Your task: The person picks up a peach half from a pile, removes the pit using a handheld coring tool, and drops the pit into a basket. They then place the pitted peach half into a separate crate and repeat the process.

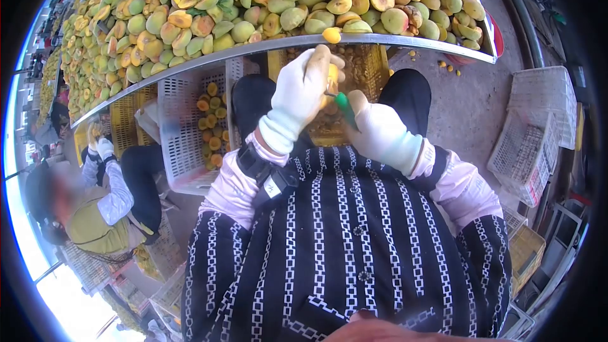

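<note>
My left hand [301, 92], in a white glove, is closed around a yellow-orange fruit piece [332, 78] just below the metal table edge. My right hand [380, 130], also gloved, grips the green handle [345, 109] of a small tool. The tool's thin metal tip points at the fruit piece. Beneath both hands, between my knees, is a yellow crate [378, 66] with brownish pieces in it. A small yellow piece [331, 35] lies on the metal edge above my left hand.
Halved green and orange fruits [292, 16] are heaped on the table ahead. A white crate [183, 126] with fruit halves stands left, near a seated co-worker [104, 215]. White crates [519, 152] stand on the floor at right.
</note>
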`<state>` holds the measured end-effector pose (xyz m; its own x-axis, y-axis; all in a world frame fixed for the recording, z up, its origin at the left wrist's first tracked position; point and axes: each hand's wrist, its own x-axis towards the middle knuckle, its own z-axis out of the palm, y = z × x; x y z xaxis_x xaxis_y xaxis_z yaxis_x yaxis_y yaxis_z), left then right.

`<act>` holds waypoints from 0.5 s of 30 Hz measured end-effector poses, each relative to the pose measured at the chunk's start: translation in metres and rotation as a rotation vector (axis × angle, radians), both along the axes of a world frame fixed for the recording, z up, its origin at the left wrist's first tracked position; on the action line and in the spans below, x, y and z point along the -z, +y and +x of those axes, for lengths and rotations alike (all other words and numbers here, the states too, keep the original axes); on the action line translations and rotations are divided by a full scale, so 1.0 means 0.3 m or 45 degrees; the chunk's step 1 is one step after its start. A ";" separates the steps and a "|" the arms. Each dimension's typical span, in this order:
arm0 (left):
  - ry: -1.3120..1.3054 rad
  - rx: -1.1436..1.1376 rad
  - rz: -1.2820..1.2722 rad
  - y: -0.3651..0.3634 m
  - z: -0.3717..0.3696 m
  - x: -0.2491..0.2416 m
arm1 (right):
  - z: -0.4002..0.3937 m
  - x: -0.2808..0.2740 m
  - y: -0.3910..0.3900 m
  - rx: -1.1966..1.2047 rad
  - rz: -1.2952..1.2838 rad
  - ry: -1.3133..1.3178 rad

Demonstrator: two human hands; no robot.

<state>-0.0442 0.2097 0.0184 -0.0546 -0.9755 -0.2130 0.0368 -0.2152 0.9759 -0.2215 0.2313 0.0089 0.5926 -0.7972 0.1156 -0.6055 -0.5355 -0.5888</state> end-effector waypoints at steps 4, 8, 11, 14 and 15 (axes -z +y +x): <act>0.173 0.199 0.167 -0.009 0.038 0.011 | -0.023 0.008 -0.034 -0.078 0.013 0.082; 0.044 0.340 0.113 -0.027 0.063 0.079 | -0.045 0.013 -0.077 -0.103 -0.108 0.269; 0.144 0.327 0.239 -0.004 0.045 0.095 | -0.056 0.025 -0.055 -0.171 0.062 0.384; 0.226 0.173 0.283 0.020 0.003 0.088 | -0.056 0.034 -0.030 -0.154 0.106 0.333; 0.206 0.089 0.165 0.025 -0.011 0.080 | -0.050 0.029 -0.019 -0.126 0.178 0.273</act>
